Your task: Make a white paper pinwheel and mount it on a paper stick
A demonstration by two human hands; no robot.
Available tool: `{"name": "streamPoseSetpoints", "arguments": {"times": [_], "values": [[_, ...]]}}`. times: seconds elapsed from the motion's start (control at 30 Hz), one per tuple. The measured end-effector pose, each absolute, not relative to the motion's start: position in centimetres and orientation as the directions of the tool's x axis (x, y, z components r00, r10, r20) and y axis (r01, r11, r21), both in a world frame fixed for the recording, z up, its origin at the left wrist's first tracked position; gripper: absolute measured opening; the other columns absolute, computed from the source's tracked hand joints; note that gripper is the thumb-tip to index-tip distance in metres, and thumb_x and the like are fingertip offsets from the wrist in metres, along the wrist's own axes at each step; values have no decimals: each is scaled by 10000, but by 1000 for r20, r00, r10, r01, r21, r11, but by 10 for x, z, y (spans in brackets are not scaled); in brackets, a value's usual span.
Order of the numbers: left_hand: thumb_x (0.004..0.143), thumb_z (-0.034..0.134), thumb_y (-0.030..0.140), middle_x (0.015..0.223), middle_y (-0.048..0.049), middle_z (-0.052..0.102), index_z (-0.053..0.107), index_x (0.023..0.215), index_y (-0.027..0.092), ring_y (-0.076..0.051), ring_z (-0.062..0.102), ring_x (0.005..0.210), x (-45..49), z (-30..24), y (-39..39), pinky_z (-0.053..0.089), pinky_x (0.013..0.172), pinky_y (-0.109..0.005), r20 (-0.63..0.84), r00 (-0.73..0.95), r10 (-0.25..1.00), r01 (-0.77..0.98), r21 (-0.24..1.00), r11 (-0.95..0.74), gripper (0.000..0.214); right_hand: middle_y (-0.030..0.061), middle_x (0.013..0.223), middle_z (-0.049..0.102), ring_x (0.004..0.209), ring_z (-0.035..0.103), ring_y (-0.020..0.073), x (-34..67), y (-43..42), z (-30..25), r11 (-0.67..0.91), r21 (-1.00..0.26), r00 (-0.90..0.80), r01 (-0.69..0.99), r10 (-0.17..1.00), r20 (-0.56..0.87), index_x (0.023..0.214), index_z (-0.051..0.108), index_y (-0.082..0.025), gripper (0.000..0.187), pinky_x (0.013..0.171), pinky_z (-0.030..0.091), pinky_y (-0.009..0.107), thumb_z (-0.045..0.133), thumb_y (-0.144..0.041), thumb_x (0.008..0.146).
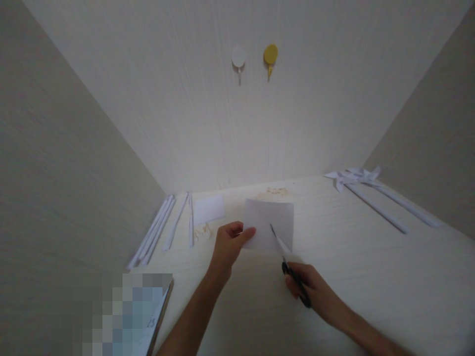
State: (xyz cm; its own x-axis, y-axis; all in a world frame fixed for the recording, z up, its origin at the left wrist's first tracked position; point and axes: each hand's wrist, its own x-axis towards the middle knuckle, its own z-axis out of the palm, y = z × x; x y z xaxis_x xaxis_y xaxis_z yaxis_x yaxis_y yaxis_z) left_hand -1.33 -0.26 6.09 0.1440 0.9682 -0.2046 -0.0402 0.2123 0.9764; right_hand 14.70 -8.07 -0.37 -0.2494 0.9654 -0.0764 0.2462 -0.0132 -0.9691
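My left hand [229,247] pinches the left edge of a white sheet of paper [260,217], thumb on top, holding it up over the pale tabletop. In my right hand [309,287] is a pair of scissors [297,286] with black handles. Their blades point up and left across the lower right part of the sheet, the tip lying near its middle. Whether the blades are apart is hard to make out. Behind my left hand, a smaller white paper piece [209,209] lies flat on the table.
Rolled paper sticks [153,232] lie at the left, with thinner ones [190,220] beside them. Paper pinwheels [352,178] on sticks rest at the far right. White [238,57] and yellow [270,54] hooks hang on the back wall. A partly blurred, framed object [159,316] stands lower left.
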Motion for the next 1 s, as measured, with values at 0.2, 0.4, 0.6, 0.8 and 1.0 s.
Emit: {"name": "streamPoseSetpoints", "arguments": {"times": [0.2,0.4,0.6,0.8,1.0], "values": [[536,676,232,642,-57,659,652,639,106,-129,583,576,-8,57,-9,457,553,-232,-239,280,930,-5,968,250,164,-22,524,363,510,351,100,150,-79,-4,25,-985,-242,172,970,-18,545,364,-187,449,476,288,233,351,-569,780],[478,718,220,716,-78,664,634,827,97,-179,600,614,-4,49,-14,483,524,-270,-294,372,881,18,951,310,379,-21,523,373,506,354,98,152,-78,-9,65,-991,-267,117,963,32,553,390,-178,465,479,297,232,363,-590,768],[551,692,280,785,-104,669,636,850,92,-169,605,627,-7,48,-10,484,518,-251,-260,350,900,-59,953,298,358,-17,512,382,489,352,95,152,-78,-9,65,-993,-276,96,960,36,549,403,-174,485,461,289,230,361,-609,758],[553,689,269,727,-103,670,650,694,79,-165,608,639,-16,53,-1,488,565,-256,-235,248,940,-134,953,273,240,-11,506,387,483,363,98,151,-79,-5,42,-993,-268,114,963,10,535,398,-177,484,445,285,231,372,-607,754],[538,697,250,607,-68,646,645,624,73,-137,580,539,-11,47,-7,480,519,-245,-263,338,904,-64,951,301,203,-21,508,381,489,360,93,152,-78,-5,55,-990,-275,129,961,18,544,398,-175,478,464,293,230,353,-593,772]]}}
